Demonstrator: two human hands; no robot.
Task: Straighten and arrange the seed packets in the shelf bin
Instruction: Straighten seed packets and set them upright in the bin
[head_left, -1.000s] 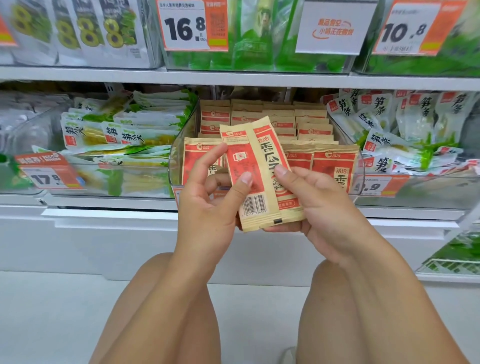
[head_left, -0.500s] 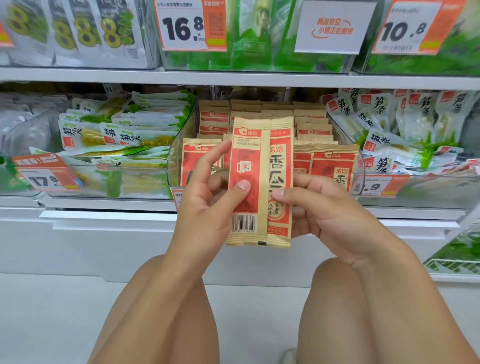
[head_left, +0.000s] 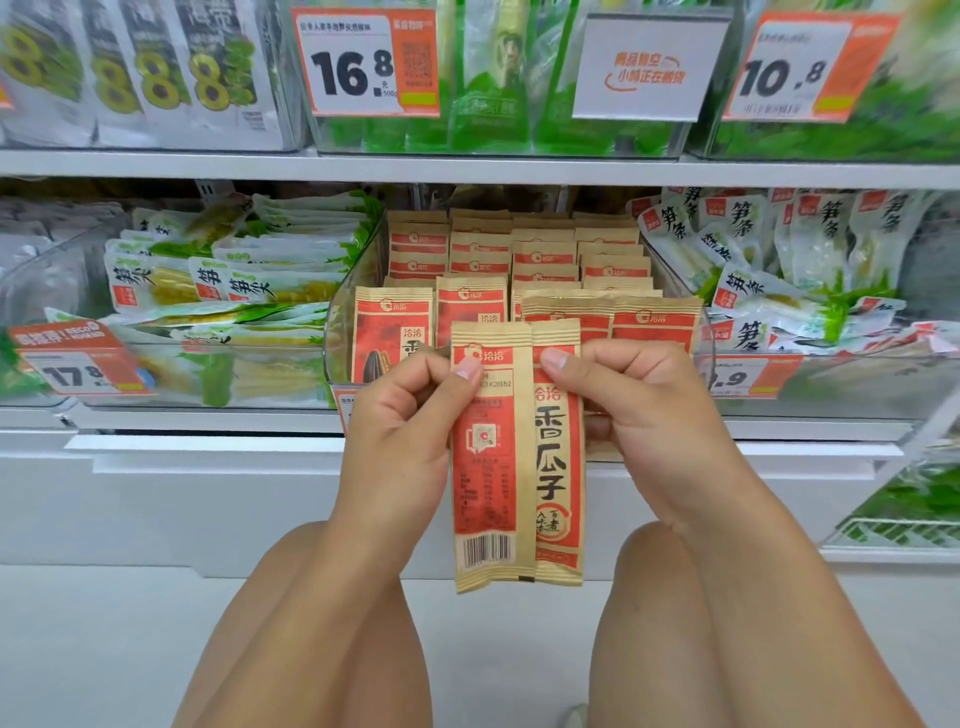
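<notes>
Thumbs of left hand (head_left: 400, 431) and right hand (head_left: 654, 415) pinch upright seed packets (head_left: 517, 467).

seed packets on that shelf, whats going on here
A person crouched in front of a store shelf holds a few red and tan seed packets upright, pinching their top edge with the left hand and the right hand. The packets hang just in front of the clear shelf bin, which is already filled with rows of the same packets standing upright. The ones being held have not gone into the bin yet.
</notes>
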